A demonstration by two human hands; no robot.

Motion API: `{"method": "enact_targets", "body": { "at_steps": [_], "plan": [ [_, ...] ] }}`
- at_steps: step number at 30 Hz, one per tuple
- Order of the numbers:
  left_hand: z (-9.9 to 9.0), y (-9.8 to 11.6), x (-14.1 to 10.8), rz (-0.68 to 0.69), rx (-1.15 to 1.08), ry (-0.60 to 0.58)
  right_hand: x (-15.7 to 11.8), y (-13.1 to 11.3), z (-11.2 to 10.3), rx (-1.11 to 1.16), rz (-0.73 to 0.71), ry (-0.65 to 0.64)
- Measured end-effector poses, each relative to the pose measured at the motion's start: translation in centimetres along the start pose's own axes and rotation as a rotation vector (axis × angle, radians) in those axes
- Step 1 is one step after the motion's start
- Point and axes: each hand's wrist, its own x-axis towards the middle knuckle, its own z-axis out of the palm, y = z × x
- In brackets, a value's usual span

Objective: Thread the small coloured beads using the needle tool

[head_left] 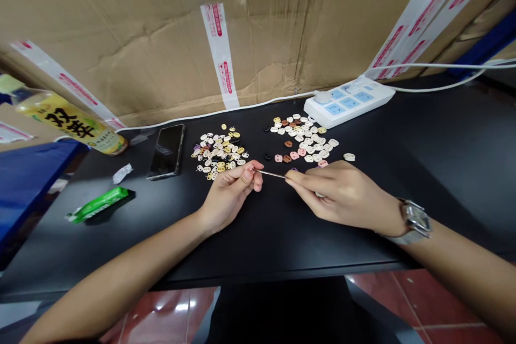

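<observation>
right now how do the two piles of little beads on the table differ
The left pile lies beside the phone; the right pile lies by the power strip. The left pile is packed tight; the right pile is spread looser, with strays. The left pile mixes white with yellow pieces; the right pile mixes white with pink and brown. Both lie on the black table, just beyond the hands.

Matt black tabletop — thin shiny metal pin, creased cardboard behind
</observation>
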Motion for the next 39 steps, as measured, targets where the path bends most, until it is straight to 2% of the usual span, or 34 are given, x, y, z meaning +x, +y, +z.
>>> {"method": "enact_targets", "body": {
  "at_steps": [8, 12, 16, 19, 25, 29, 34, 39],
  "plan": [
    [-0.3, 0.3, 0.1, 0.009, 0.128, -0.042, 0.2, -0.1, -0.6, -0.008, 0.011, 0.008],
    [-0.3, 0.1, 0.1, 0.009, 0.094, -0.032, 0.0, -0.4, 0.1, -0.065, 0.002, 0.047],
    [-0.3, 0.0, 0.1, 0.009, 0.053, -0.021, -0.4, -0.7, 0.5, -0.151, -0.078, 0.065],
    [-0.3, 0.0, 0.1, 0.0, 0.042, -0.018, -0.3, -0.7, -0.1, -0.177, -0.098, 0.021],
    [-0.1, 0.1, 0.0, -0.024, 0.05, -0.05, 0.3, -0.1, -1.4, -0.088, -0.047, -0.045],
    [0.0, -0.1, -0.1, 0.032, 0.084, -0.005, 0.4, -0.1, -1.6, -0.173, -0.148, -0.084],
    [-0.1, 0.0, 0.1, 0.071, 0.023, 0.063, 0.3, -0.1, -1.6, -0.207, -0.16, -0.023],
    [0.0, 0.1, 0.1, 0.009, -0.018, 0.0, 0.2, 0.0, -1.5, -0.171, -0.118, -0.001]
  ]
}}
